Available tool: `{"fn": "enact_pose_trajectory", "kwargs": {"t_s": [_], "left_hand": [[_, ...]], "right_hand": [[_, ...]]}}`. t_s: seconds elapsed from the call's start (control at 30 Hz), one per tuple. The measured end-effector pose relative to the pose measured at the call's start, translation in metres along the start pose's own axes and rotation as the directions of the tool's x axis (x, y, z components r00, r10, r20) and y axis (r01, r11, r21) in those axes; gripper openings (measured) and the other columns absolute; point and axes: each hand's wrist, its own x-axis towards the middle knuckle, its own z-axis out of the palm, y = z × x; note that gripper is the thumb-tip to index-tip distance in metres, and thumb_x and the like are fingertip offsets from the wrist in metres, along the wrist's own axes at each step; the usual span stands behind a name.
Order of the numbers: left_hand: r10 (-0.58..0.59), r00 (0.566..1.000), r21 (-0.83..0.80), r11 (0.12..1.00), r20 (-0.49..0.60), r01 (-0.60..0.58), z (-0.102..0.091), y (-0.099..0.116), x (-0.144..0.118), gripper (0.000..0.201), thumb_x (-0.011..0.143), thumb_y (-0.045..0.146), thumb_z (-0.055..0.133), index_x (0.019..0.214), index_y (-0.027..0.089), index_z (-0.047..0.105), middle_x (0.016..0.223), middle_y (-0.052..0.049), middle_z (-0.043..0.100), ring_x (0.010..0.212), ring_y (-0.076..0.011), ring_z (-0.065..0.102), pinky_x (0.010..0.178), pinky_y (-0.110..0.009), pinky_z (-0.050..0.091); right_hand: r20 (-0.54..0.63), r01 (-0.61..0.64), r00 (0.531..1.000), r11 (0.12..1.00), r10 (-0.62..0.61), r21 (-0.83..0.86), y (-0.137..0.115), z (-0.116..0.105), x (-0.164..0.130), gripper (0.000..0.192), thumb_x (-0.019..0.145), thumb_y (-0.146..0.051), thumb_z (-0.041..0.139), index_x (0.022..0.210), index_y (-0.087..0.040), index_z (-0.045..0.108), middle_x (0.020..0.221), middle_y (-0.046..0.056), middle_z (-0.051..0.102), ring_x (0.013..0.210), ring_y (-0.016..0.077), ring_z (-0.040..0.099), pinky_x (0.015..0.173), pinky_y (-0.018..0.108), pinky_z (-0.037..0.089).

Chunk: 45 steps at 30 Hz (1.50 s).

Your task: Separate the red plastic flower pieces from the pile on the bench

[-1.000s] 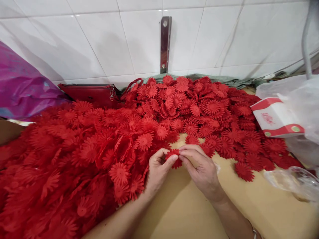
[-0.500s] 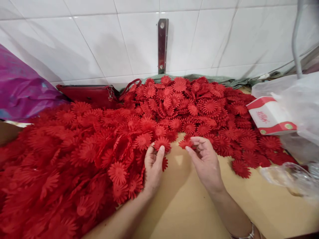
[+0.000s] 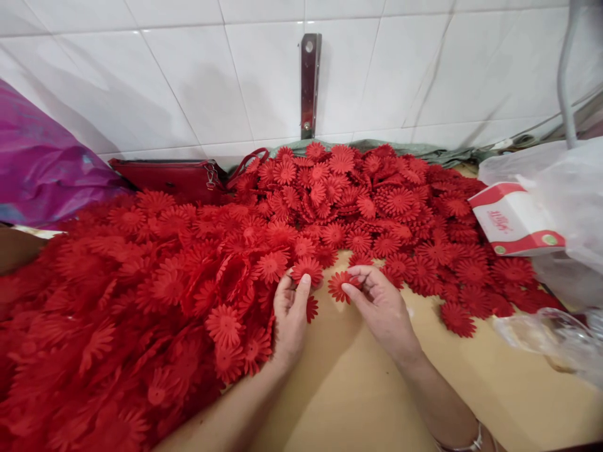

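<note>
Between the thumb and fingers of my left hand is a red flower cutout with many narrow petals; whether it is one layer or a stack I cannot tell. My right hand pinches another red flower cutout by its right edge, a short gap away from the first. Both flowers face up above the wooden tabletop. A large pile of loose red flowers lies against my left hand and forearm. Beyond both hands rises a second heap of red flowers.
A red and white box and clear plastic bags stand at the right, with clear plastic packaging nearer me. A red purse and a purple bag sit at the back left. White wall tiles carry a metal bracket.
My right hand has moved slightly left and nearer me with its flower, closer to my left hand. That flower now shows more of its face. My left hand stays almost still.
</note>
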Motion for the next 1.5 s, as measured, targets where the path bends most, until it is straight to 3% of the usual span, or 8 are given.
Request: {"fn": "enact_pose_trajectory", "kwargs": {"t_s": [0.17, 0.4, 0.6, 0.83, 1.1, 1.23, 1.37, 1.5], "left_hand": [[-0.003, 0.996, -0.012, 1.0, -0.093, 0.001, -0.002, -0.002, 0.003, 0.04, 0.074, 0.052, 0.083, 0.089, 0.019, 0.065, 0.087, -0.001, 0.072, 0.078, -0.0141, 0.067, 0.074, -0.025, 0.053], [0.044, 0.993, 0.081, 0.995, 0.107, -0.053, 0.003, 0.007, 0.0, 0.033, 0.076, 0.046, 0.082, 0.082, 0.017, 0.067, 0.077, 0.002, 0.067, 0.07, -0.0094, 0.058, 0.069, -0.019, 0.049], [0.016, 0.981, 0.149, 0.988, 0.193, -0.045, 0.007, 0.017, -0.003, 0.035, 0.069, 0.043, 0.088, 0.071, 0.017, 0.064, 0.068, 0.003, 0.063, 0.064, -0.0093, 0.054, 0.063, -0.019, 0.047], [-0.002, 0.975, 0.178, 0.983, 0.221, -0.038, 0.006, 0.016, -0.002, 0.037, 0.064, 0.044, 0.09, 0.069, 0.017, 0.065, 0.068, 0.002, 0.065, 0.064, -0.0107, 0.056, 0.065, -0.021, 0.048], [-0.015, 0.972, 0.139, 0.99, 0.236, -0.019, 0.007, 0.015, -0.003, 0.04, 0.064, 0.047, 0.09, 0.071, 0.016, 0.066, 0.066, 0.004, 0.06, 0.063, -0.0082, 0.052, 0.064, -0.019, 0.046], [-0.001, 0.982, 0.106, 0.994, 0.187, -0.019, 0.003, 0.009, -0.002, 0.035, 0.074, 0.048, 0.084, 0.079, 0.018, 0.067, 0.073, 0.003, 0.065, 0.067, -0.009, 0.056, 0.067, -0.019, 0.049], [0.001, 0.983, 0.036, 0.999, 0.184, -0.008, 0.002, 0.004, -0.001, 0.029, 0.083, 0.047, 0.077, 0.091, 0.021, 0.067, 0.088, 0.001, 0.071, 0.082, -0.0132, 0.066, 0.083, -0.025, 0.054], [-0.022, 0.995, 0.001, 1.0, 0.1, 0.022, 0.004, 0.003, 0.0, 0.037, 0.078, 0.048, 0.081, 0.097, 0.02, 0.065, 0.095, -0.002, 0.074, 0.083, -0.0148, 0.069, 0.084, -0.028, 0.055]], "right_hand": [[0.24, 0.13, 0.968, 0.963, -0.072, -0.237, -0.005, -0.002, -0.003, 0.03, 0.087, -0.025, 0.071, 0.116, -0.025, 0.067, 0.115, 0.005, 0.07, 0.108, 0.0222, 0.065, 0.098, 0.041, 0.053], [0.116, 0.443, 0.895, 0.831, -0.43, -0.338, -0.016, -0.001, -0.004, 0.017, 0.093, -0.021, 0.067, 0.109, -0.027, 0.068, 0.109, 0.006, 0.064, 0.108, 0.0204, 0.064, 0.101, 0.041, 0.052], [0.074, 0.497, 0.854, 0.766, -0.515, -0.408, -0.02, 0.004, -0.007, 0.017, 0.091, -0.023, 0.07, 0.108, -0.027, 0.068, 0.104, 0.007, 0.062, 0.101, 0.0211, 0.065, 0.093, 0.04, 0.056], [0.062, 0.43, 0.898, 0.842, -0.435, -0.324, -0.02, 0.003, -0.007, 0.009, 0.094, -0.022, 0.065, 0.1, -0.026, 0.069, 0.102, 0.005, 0.065, 0.099, 0.0199, 0.066, 0.091, 0.038, 0.055], [-0.031, 0.176, 0.984, 0.984, -0.176, -0.019, -0.009, 0.001, -0.006, 0.01, 0.098, -0.033, 0.06, 0.095, -0.024, 0.063, 0.108, 0.005, 0.065, 0.106, 0.0189, 0.063, 0.092, 0.034, 0.051], [-0.139, 0.054, 0.989, 0.995, -0.042, 0.081, -0.001, -0.005, -0.001, 0.016, 0.095, -0.04, 0.063, 0.094, -0.023, 0.061, 0.102, 0.004, 0.067, 0.096, 0.018, 0.064, 0.089, 0.033, 0.05], [-0.118, -0.008, 0.992, 0.983, 0.03, 0.183, -0.001, -0.006, 0.002, 0.022, 0.09, -0.04, 0.069, 0.1, -0.025, 0.058, 0.096, 0.002, 0.065, 0.087, 0.0168, 0.063, 0.082, 0.031, 0.051], [-0.119, -0.02, 0.992, 0.982, 0.043, 0.189, -0.004, -0.002, 0.003, 0.031, 0.083, -0.036, 0.076, 0.108, -0.025, 0.059, 0.098, 0.001, 0.064, 0.089, 0.0159, 0.062, 0.08, 0.029, 0.051]]}}
